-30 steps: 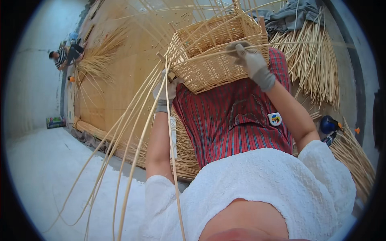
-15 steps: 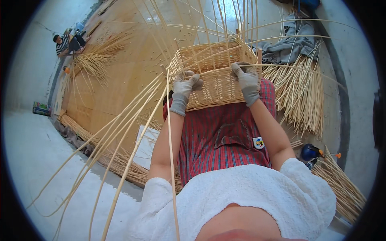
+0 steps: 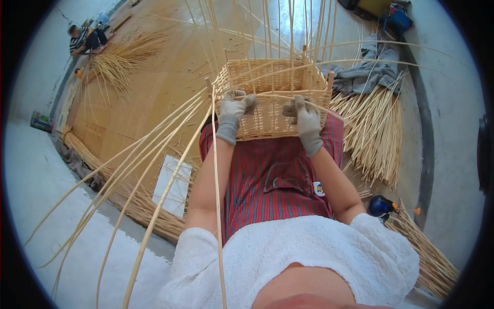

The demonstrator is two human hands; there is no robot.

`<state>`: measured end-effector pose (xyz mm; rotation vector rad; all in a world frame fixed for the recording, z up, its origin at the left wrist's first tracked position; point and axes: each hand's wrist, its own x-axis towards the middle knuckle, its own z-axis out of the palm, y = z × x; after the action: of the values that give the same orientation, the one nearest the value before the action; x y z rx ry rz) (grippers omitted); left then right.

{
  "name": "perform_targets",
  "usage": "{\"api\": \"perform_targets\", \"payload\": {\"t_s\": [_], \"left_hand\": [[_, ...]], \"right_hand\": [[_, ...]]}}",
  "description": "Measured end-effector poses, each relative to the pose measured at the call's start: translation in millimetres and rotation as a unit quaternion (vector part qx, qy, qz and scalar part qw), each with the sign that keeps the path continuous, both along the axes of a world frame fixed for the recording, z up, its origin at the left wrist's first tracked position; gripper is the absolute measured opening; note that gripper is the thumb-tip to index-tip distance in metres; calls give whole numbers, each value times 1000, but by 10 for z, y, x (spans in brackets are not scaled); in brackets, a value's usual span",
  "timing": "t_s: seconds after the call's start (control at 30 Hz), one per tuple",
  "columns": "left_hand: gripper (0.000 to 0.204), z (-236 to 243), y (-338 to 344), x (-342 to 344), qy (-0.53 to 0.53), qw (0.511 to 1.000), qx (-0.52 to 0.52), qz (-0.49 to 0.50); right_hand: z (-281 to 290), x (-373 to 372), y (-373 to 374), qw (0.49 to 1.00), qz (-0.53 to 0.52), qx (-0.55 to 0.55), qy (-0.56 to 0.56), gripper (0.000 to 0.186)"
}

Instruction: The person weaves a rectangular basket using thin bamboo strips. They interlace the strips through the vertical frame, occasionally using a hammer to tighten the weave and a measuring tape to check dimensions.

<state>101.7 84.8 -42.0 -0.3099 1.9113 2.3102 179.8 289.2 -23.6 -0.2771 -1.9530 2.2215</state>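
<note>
A rectangular wicker basket (image 3: 270,121) rests on my lap, with long stakes standing up from its far side. My left hand (image 3: 234,114), in a grey glove, is closed on the left part of the near rim, pinching a pale wicker rod (image 3: 272,96) there. In a matching glove, my right hand (image 3: 307,123) is before the basket's near wall, to the right. Its fingers point left and stand apart, and its thumb comes up to the same rod. Past that thumb the rod bends down and to the right. Several long rods (image 3: 154,147) fan out from the basket's left corner.
A rod bundle (image 3: 375,139) lies right of the basket, under a grey cloth (image 3: 368,74). Nearer are a blue spray bottle (image 3: 380,206) and more rods (image 3: 422,247). A white sheet (image 3: 174,185) lies at left. Far left, a person (image 3: 85,38) sits by loose rods (image 3: 121,62).
My right hand has moved down and slightly left, its fingers spreading off the rim. The rod's right part now bends down toward me. My left hand keeps its hold.
</note>
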Motion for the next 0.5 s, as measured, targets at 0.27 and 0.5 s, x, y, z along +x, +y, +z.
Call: {"api": "perform_targets", "payload": {"t_s": [0.27, 0.5], "left_hand": [[31, -17, -43, -44, -28, 994, 99, -45], [25, -103, 43, -89, -42, 996, 52, -54]], "right_hand": [[139, -1330, -188, 842, 47, 454, 288, 27], [1172, -2335, -949, 730, 94, 531, 419, 28]]}}
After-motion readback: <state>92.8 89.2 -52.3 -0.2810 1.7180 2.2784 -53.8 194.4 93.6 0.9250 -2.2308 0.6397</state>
